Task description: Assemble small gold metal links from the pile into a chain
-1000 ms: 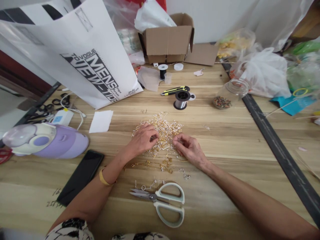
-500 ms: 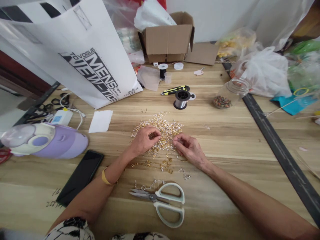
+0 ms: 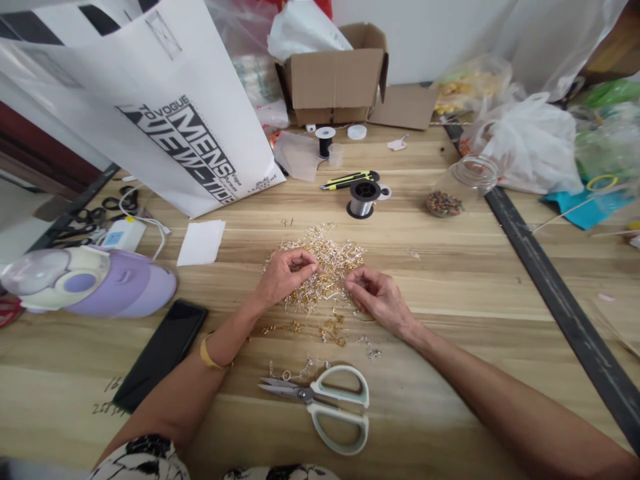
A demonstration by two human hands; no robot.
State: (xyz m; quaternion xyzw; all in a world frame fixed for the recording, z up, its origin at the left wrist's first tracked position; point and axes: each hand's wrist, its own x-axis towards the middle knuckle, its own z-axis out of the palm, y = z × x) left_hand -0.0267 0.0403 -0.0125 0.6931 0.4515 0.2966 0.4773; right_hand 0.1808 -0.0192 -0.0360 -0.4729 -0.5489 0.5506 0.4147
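A loose pile of tiny gold and silver jewelry findings (image 3: 327,257) lies mid-table. Over its left side, my left hand (image 3: 287,275) has thumb and fingers pinched together; what sits between the tips is too small to make out. My right hand (image 3: 377,298) rests at the pile's right edge, fingers curled and tips closed, their contents hidden. Just below the pile lie gold chain pieces (image 3: 305,328) and a small silver chain cluster (image 3: 370,348). Nearer me are another silver chain (image 3: 300,371) and scissors with pale handles (image 3: 340,407), blades pointing left.
Behind the pile stand a wire spool (image 3: 364,199) and a yellow-black cutter (image 3: 350,179). A jar of beads (image 3: 445,203) lies to the right. On the left are a phone (image 3: 160,353), a purple bottle (image 3: 120,280), white paper (image 3: 201,242) and a large bag (image 3: 200,120).
My left hand has shifted slightly left and turned, its fingers now flatter over the pile. The right hand stays in place.
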